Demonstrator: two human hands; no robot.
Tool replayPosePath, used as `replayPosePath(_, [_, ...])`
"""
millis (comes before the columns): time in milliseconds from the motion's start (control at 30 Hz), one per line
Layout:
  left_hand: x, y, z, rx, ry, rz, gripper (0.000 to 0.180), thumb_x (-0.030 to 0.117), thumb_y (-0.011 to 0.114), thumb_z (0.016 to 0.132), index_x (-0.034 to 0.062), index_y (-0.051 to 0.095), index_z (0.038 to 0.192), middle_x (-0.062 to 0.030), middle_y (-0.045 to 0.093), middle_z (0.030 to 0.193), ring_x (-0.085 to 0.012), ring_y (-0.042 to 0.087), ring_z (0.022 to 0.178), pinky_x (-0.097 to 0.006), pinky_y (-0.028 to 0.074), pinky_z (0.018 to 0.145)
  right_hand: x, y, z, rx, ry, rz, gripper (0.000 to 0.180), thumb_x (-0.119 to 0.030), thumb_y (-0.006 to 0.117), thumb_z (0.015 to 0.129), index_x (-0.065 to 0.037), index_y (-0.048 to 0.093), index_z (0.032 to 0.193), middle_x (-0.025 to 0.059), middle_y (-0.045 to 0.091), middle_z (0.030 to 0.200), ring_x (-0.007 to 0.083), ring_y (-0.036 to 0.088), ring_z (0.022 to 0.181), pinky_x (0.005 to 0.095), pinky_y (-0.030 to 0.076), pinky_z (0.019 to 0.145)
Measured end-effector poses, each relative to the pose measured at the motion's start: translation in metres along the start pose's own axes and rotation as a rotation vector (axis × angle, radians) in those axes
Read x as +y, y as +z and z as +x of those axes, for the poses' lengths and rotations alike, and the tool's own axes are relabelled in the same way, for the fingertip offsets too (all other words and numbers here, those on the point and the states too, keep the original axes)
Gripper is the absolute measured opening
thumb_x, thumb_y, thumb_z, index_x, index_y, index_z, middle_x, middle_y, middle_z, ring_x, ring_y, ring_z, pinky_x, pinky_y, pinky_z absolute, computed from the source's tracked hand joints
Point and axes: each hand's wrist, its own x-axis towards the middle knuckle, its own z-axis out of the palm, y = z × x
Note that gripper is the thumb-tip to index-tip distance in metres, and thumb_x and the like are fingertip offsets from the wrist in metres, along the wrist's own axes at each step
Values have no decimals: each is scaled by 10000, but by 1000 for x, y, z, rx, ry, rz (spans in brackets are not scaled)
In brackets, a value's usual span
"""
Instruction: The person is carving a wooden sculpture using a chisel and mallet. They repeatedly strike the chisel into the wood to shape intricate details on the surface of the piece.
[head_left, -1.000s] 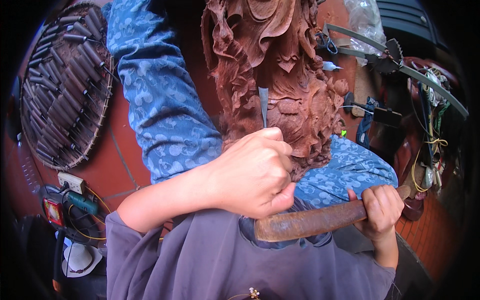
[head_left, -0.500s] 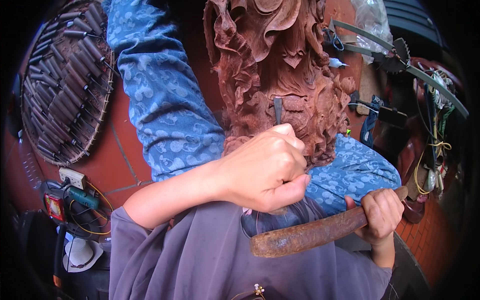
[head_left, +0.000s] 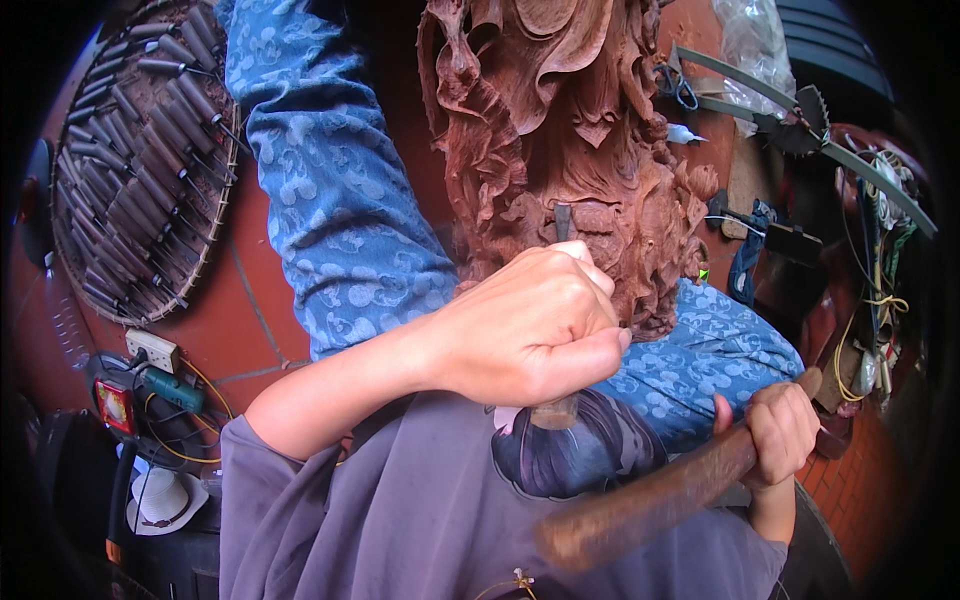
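A reddish-brown wood carving (head_left: 590, 120), deeply cut with flowing folds and curls, lies between my legs. My left hand (head_left: 530, 320) is closed around a chisel; its flat metal blade (head_left: 562, 219) points away from me against the near part of the carving. The butt of its handle shows below my fist, and the rest is hidden. My right hand (head_left: 780, 432) grips the thin end of a wooden club-shaped mallet (head_left: 650, 500). The mallet's thick end is blurred, low in front of my shirt and apart from the chisel butt.
At the left, a round woven tray (head_left: 205, 265) holds many wooden-handled carving tools. Nearby are a power strip (head_left: 152, 350), a green power tool (head_left: 172, 390) and a white hat (head_left: 163, 500). A frame saw (head_left: 740, 75), a phone (head_left: 793, 243) and hanging cords (head_left: 880, 240) are at the right.
The mallet's thick end has swung down toward me, away from the chisel butt, which now shows. My left hand keeps its hold on the chisel. The view has shifted slightly.
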Motion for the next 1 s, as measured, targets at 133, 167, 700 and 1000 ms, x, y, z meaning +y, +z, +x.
replayPosePath(133, [-2,2,-3,-15,-11,36,390,131,516,855,45,355,511,-82,420,526,-292,442,551,-411,348,650,2,5,-2,-39,23,-73,288,-52,827,687,-4,574,817,93,534,664,255,560,563,336,441,496])
replayPosePath(167, [-3,2,-4,-23,-20,31,389,132,517,854,45,354,512,-83,416,526,-292,443,552,-410,351,654,2,6,-2,-24,6,-63,285,-47,824,691,-6,572,818,91,531,663,252,558,561,334,440,494])
replayPosePath(700, [15,11,-13,-23,118,247,348,158,609,766,96,415,485,-56,429,511,-272,484,535,-411,396,618,31,10,-10,82,-68,-62,354,-84,848,703,1,547,871,100,538,666,283,549,561,365,453,501])
replayPosePath(1000, [9,91,90,761,151,365,527,421,621,911,51,563,540,-98,540,543,-276,574,453,-380,427,415,141,11,-19,294,412,442,352,98,650,724,-25,472,1002,71,497,927,188,506,882,284,426,810])
